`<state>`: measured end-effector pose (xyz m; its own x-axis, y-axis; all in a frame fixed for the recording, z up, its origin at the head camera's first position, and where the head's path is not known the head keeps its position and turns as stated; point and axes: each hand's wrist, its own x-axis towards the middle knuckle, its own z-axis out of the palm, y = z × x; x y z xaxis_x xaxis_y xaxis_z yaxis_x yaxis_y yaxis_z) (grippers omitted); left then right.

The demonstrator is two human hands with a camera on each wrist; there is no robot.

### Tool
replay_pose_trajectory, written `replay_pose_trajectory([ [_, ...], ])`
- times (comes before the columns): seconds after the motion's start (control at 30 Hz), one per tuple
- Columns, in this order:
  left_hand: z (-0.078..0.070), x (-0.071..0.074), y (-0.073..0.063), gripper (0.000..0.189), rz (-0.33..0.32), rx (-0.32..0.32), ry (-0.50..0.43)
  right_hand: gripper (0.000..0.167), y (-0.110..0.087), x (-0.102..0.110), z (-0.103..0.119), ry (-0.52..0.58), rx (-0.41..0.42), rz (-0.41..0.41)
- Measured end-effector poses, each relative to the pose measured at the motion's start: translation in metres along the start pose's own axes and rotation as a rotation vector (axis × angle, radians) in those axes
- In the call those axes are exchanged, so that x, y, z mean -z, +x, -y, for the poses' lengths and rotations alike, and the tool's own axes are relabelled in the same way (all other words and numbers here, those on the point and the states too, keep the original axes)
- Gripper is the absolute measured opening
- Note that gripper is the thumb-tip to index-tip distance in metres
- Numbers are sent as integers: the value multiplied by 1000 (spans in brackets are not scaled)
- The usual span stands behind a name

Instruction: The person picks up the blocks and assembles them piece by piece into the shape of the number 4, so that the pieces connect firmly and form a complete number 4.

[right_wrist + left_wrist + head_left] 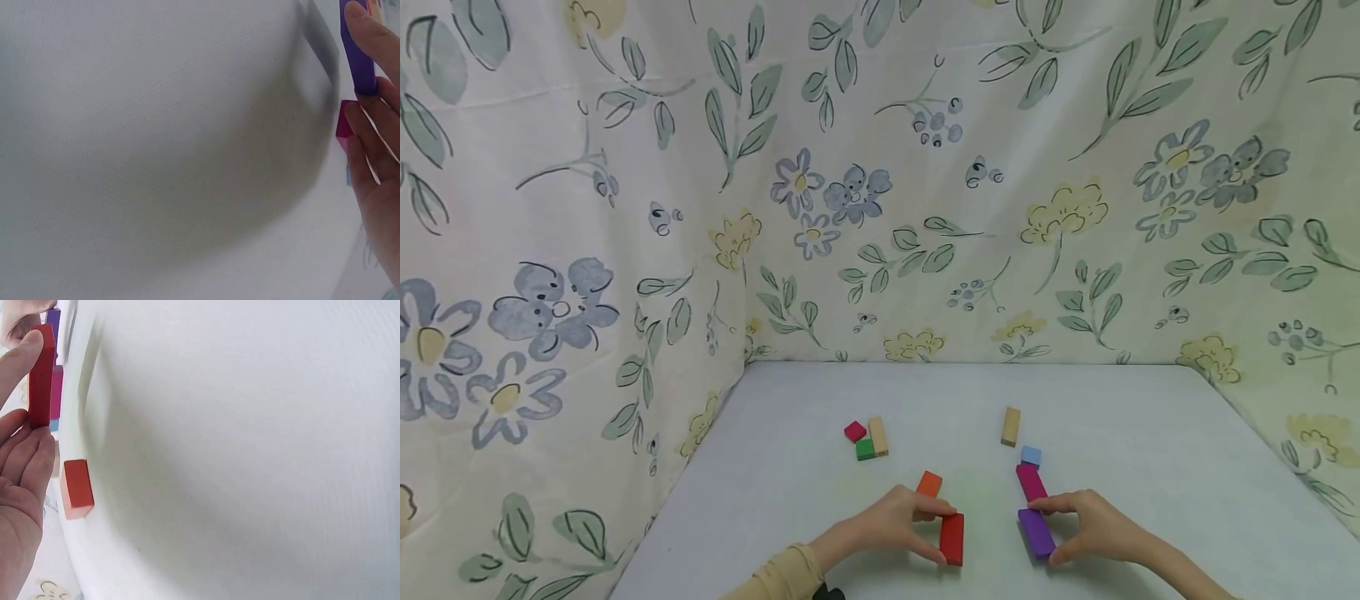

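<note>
My left hand (897,527) pinches a long red block (952,539) by its two ends, thumb at the near end and fingers at the far one. An orange block (929,483) lies just beyond that hand, partly hidden by it. On the right, my right hand (1093,527) holds a purple block (1037,534) the same way, end to end. Beyond the purple block lies a magenta block (1031,482), with a light blue cube (1031,455) past its far end. In the left wrist view the red block (42,378) appears raised over the white surface.
Farther back on the white table (940,400) stand a crimson block (854,431), a green cube (865,450) and a plain wooden block (878,436) in a cluster. Another wooden block (1011,427) lies back right. A floral curtain (925,275) hangs behind and at the sides.
</note>
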<state>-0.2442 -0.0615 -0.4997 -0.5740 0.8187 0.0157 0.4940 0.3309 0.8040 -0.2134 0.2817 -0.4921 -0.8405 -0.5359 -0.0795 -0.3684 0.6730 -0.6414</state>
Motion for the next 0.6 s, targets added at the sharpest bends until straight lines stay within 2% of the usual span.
replay_pose_trajectory([
  [0.33,-3,-14,11,53,0,13,53,66,0,-1,-2,12,2,0],
  [0.6,2,-20,17,56,-58,19,139,67,-1,-3,0,52,-55,3],
])
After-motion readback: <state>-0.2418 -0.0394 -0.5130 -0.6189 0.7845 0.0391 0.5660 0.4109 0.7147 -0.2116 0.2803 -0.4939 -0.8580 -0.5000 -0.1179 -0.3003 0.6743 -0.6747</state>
